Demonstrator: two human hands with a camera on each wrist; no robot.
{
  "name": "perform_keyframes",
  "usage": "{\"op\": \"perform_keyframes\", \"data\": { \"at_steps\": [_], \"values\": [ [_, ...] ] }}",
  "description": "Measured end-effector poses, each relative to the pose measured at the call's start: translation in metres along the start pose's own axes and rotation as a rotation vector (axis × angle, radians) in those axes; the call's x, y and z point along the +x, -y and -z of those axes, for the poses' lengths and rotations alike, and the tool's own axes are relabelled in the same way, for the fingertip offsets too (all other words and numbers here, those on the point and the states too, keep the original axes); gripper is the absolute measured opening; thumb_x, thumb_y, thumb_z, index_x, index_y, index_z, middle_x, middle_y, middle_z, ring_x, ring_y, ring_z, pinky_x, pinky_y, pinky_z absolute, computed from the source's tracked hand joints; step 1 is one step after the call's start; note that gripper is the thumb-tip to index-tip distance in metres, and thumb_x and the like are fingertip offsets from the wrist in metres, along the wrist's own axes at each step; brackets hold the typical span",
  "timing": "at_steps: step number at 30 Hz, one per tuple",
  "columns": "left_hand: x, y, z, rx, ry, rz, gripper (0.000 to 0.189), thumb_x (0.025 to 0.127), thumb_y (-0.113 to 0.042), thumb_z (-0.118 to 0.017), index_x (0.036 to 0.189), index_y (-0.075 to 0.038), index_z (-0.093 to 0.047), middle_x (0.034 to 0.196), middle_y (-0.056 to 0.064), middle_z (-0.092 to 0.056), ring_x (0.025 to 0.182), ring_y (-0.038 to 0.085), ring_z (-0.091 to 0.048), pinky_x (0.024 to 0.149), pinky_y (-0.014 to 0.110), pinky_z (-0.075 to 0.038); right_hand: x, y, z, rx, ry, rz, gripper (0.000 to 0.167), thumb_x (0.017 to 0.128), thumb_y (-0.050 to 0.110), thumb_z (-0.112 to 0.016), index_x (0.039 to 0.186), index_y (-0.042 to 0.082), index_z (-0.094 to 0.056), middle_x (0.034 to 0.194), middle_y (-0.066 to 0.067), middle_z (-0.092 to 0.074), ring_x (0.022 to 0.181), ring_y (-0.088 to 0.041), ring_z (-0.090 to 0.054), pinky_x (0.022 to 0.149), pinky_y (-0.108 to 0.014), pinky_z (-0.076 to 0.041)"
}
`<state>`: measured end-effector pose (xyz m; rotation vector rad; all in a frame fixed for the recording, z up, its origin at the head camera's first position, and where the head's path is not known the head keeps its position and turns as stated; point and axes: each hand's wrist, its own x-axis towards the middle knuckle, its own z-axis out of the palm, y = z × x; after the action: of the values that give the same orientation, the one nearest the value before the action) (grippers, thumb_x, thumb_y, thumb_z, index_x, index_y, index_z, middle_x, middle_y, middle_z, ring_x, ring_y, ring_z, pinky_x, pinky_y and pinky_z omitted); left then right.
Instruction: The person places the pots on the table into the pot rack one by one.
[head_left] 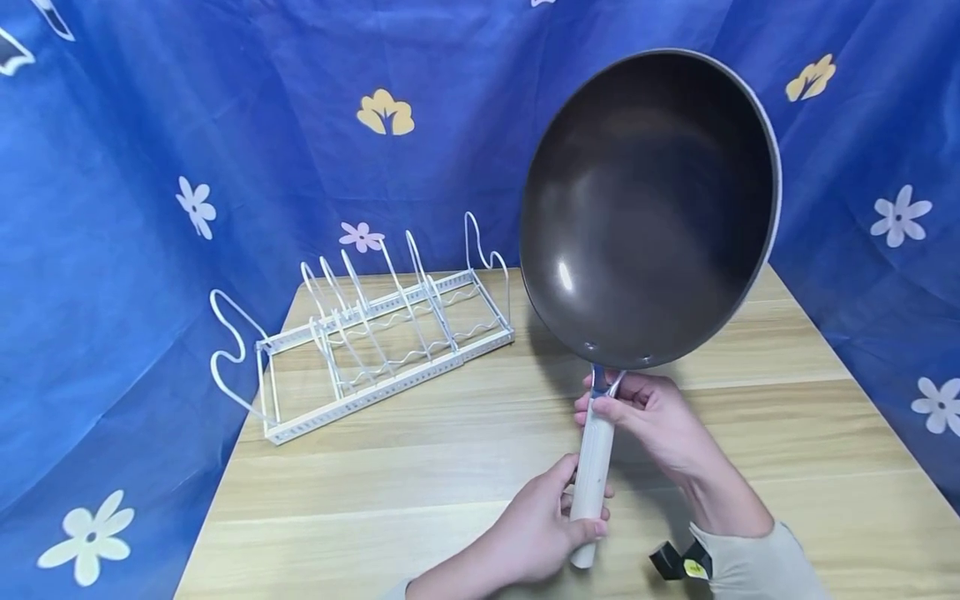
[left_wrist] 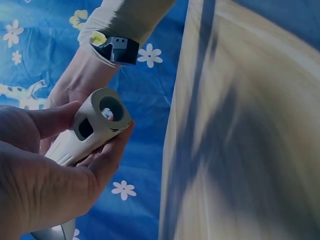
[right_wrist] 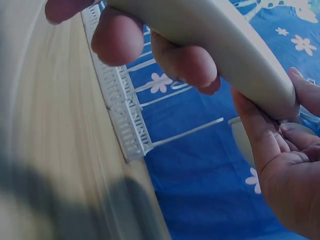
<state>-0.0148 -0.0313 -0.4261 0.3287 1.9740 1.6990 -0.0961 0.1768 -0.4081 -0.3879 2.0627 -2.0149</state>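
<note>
A frying pan (head_left: 652, 208) with a dark inside is held up above the table, its bowl facing the head camera and its pale handle (head_left: 592, 467) pointing down. Near the handle's lower end, my left hand (head_left: 536, 525) grips it with thumb and fingers around it. Higher up, close to the metal joint, my right hand (head_left: 656, 421) pinches the handle. The hollow handle end (left_wrist: 111, 109) shows in the left wrist view, between the left thumb and fingers. In the right wrist view, fingers of both hands lie about the handle (right_wrist: 215, 40).
A white wire rack (head_left: 390, 333) with upright dividers and curved end loops stands on the wooden table (head_left: 360, 492), left of the pan. Blue flowered cloth (head_left: 450, 167) hangs behind and at both sides. A black wrist camera (head_left: 678, 562) sits by the right sleeve.
</note>
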Motion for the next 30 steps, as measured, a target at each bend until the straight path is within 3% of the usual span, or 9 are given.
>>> {"op": "perform_keyframes", "data": {
  "at_steps": [8,16,22,30],
  "values": [
    [-0.005,-0.003,0.010,-0.093,-0.006,0.009,0.049,0.097,0.000,-0.077,0.140,-0.014,-0.057,0.127,0.000,-0.075,0.106,0.005,-0.077,0.086,0.016,-0.061,0.011,0.012,-0.015,-0.010,0.011,-0.019,0.033,0.102,0.006,-0.073,0.129,-0.011,-0.064,0.099,0.002,-0.085,0.094,-0.018,-0.084,0.091,-0.031,-0.067],
    [-0.011,-0.003,0.020,-0.133,-0.006,-0.010,0.051,0.098,-0.001,-0.076,0.143,-0.013,-0.056,0.135,0.006,-0.072,0.113,0.010,-0.077,0.090,0.017,-0.061,0.021,0.024,-0.031,-0.071,0.018,-0.026,0.034,0.099,0.014,-0.079,0.125,-0.006,-0.069,0.102,-0.013,-0.083,0.092,-0.020,-0.084,0.088,-0.031,-0.068],
    [-0.017,0.001,0.028,-0.178,0.022,-0.026,0.051,0.099,-0.002,-0.074,0.144,-0.014,-0.054,0.141,0.011,-0.068,0.117,0.014,-0.078,0.095,0.017,-0.060,0.029,0.031,-0.045,-0.124,0.027,-0.050,0.030,0.097,0.019,-0.083,0.116,-0.002,-0.073,0.096,-0.010,-0.082,0.093,-0.028,-0.084,0.081,-0.028,-0.067],
    [-0.023,0.009,0.042,-0.256,0.059,-0.035,0.054,0.099,-0.002,-0.074,0.147,-0.006,-0.049,0.144,0.022,-0.063,0.119,0.025,-0.078,0.096,0.021,-0.062,0.039,0.034,-0.060,-0.148,0.063,-0.052,0.029,0.097,0.019,-0.083,0.114,-0.003,-0.074,0.090,-0.006,-0.083,0.089,-0.020,-0.083,0.076,-0.024,-0.065]
  ]
}}
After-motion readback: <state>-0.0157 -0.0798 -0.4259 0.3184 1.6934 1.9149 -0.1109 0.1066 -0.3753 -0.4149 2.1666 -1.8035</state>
